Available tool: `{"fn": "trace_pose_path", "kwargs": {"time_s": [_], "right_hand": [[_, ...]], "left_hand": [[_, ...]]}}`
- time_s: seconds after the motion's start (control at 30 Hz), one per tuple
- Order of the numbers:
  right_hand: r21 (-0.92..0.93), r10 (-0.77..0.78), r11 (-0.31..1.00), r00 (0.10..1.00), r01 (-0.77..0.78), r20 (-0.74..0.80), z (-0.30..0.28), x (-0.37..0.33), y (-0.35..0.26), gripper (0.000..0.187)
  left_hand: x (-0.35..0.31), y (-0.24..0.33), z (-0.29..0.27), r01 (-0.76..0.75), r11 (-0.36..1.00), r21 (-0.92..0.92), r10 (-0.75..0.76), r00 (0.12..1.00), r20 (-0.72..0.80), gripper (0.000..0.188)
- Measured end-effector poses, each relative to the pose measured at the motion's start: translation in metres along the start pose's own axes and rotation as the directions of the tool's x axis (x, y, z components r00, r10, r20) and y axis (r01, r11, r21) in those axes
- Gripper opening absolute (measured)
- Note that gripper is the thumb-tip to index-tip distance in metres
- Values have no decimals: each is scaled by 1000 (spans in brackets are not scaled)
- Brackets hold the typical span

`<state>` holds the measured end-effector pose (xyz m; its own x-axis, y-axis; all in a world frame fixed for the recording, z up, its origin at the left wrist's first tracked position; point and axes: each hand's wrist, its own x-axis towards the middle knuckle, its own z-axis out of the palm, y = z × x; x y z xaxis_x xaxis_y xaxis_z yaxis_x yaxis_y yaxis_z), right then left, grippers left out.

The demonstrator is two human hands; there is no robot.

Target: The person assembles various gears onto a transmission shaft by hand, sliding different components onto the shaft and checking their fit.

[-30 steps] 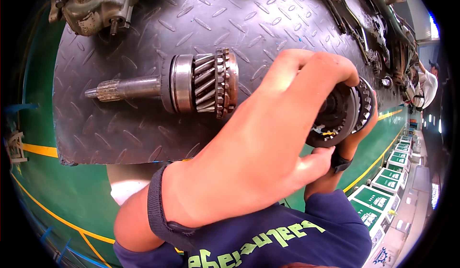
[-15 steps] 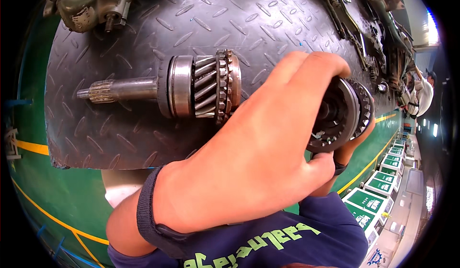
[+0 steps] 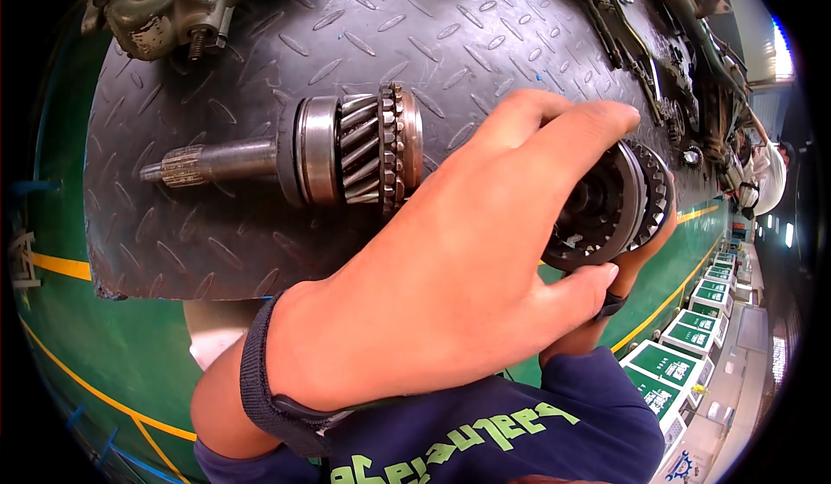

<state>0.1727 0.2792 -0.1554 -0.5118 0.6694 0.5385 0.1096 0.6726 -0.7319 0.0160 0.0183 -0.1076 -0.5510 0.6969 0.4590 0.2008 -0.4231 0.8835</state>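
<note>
Across the middle stretches my left hand (image 3: 450, 259), a black band on its wrist. Its fingers and thumb are spread around the near side of a dark gear assembly (image 3: 636, 207), which has a ring-shaped sleeve and a toothed rim. The thumb stands a little apart from the ring. My right hand (image 3: 645, 254) supports the assembly from behind, its fingers mostly hidden. Left of my hands, a steel gear shaft (image 3: 359, 151) lies on the bench, with a splined end, a bearing, a helical gear and a toothed ring; my left hand is close to its right end.
The bench (image 3: 190, 254) has a dark tread-plate top. A metal housing (image 3: 164, 8) with bolts sits at the far left. Rods and metal parts (image 3: 640, 42) line the far right. Beyond the bench's edge, green-topped carts (image 3: 662, 363) stand on the floor, and a person (image 3: 766, 177) is farther off.
My left fingers have straightened, and the thumb has moved slightly away from the ring. The gear assembly has shifted a little. The shaft appears slightly farther left and up in view.
</note>
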Motion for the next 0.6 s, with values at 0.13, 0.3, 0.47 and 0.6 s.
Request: {"fn": "trace_pose_path", "kwargs": {"time_s": [0.13, 0.3, 0.47, 0.6], "right_hand": [[-1, 7, 1000, 1000, -7, 0, 0, 2, -3, 34], [-20, -11, 1000, 1000, 11, 4, 0, 2, -3, 35], [-51, -38, 998, 999, 38, -8, -2, 1, -5, 35], [-46, -38, 998, 999, 38, -2, 0, -1, -6, 35]], "left_hand": [[1, 0, 1, -22, 1000, 19, 21, 1000, 10, 68], [2, 2, -2, -38, 990, 136, 33, 999, 36, 69], [0, 3, -1, 11, 989, 146, -14, 1000, 18, 70], [-13, 10, -9, -171, 984, 52, 174, 983, -61, 69]]}}
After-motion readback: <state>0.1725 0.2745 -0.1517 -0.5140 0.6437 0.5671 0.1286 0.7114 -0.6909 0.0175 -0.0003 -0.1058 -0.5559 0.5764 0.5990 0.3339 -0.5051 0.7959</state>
